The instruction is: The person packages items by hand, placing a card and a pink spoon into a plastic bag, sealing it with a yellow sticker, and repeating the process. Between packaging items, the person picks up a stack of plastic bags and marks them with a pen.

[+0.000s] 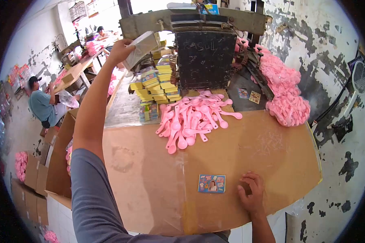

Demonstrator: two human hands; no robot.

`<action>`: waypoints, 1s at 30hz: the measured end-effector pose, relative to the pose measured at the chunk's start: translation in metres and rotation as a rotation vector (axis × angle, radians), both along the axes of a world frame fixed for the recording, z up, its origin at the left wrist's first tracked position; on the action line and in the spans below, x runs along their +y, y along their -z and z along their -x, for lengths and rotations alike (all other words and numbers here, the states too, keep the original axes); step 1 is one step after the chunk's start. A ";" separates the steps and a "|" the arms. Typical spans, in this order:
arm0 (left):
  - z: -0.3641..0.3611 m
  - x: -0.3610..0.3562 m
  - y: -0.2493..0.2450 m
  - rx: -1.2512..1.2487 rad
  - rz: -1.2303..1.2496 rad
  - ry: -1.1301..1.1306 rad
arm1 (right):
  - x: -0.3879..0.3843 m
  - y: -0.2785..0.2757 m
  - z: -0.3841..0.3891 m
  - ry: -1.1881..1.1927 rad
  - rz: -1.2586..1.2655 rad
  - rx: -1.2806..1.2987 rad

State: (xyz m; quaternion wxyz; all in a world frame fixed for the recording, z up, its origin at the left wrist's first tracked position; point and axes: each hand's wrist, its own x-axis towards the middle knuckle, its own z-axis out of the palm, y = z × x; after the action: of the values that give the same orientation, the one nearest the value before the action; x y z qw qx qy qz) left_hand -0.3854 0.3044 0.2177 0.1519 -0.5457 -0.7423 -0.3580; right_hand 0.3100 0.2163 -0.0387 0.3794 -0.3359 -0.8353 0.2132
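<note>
My left hand (121, 52) is raised at the far left of the table, its thumb and fingers closed on a clear plastic bag (143, 46), possibly several lying flat together. Stacks of small yellow-edged card packs (164, 75) stand just beyond and below it. My right hand (252, 192) rests on the cardboard-covered table with its fingers loosely curved and the thumb apart, holding nothing. A short way to its left lies a small blue printed card pack (211, 184), untouched. A heap of pink plastic measuring spoons (194, 121) is piled in the middle.
A black machine block (207, 58) stands behind the spoons. More pink spoons in a big pile (286, 89) lie at the right. Two small cards (248, 95) are near the machine. An open cardboard box (61, 162) sits at the left, with a seated person (46, 101) beyond.
</note>
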 end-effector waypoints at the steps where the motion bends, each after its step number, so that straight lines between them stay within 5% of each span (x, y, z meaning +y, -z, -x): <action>1: -0.004 -0.017 -0.004 0.047 -0.026 0.005 | 0.000 0.002 0.000 -0.001 -0.009 0.004; 8: -0.078 -0.135 -0.010 0.182 -0.096 -0.005 | -0.022 -0.021 -0.005 -0.100 -0.063 0.043; 9: -0.086 -0.154 -0.004 0.140 -0.055 0.012 | -0.044 -0.027 -0.010 -0.162 0.435 0.229; 11: -0.130 -0.197 0.014 0.049 0.041 0.105 | -0.086 -0.055 -0.003 -0.759 0.671 0.360; 12: -0.163 -0.219 0.022 -0.076 0.190 0.013 | -0.099 -0.072 0.010 -1.271 0.356 0.291; 15: -0.227 -0.273 0.089 -0.240 0.188 0.362 | -0.163 -0.094 0.040 -1.784 0.658 0.515; 16: -0.261 -0.292 0.104 -0.409 0.342 0.228 | -0.168 -0.093 0.047 -1.824 0.629 0.547; 17: -0.294 -0.314 0.155 -0.097 0.138 0.468 | -0.172 -0.090 0.058 -1.876 0.593 0.572; 19: -0.324 -0.330 0.191 -0.116 0.160 0.540 | -0.170 -0.092 0.069 -1.939 0.545 0.573; 27: -0.340 -0.331 0.205 -0.003 0.015 0.544 | -0.162 -0.135 0.075 -1.869 0.354 0.265; 30: -0.333 -0.334 0.207 -0.076 -0.005 0.565 | -0.168 -0.139 0.071 -1.728 0.523 0.330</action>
State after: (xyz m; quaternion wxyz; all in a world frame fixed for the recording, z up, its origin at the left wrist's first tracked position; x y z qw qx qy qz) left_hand -0.0528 -0.0295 0.0104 0.0193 -0.7168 -0.5651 -0.4081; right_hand 0.2388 0.0483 0.1000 0.1143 0.3651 -0.6562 0.6504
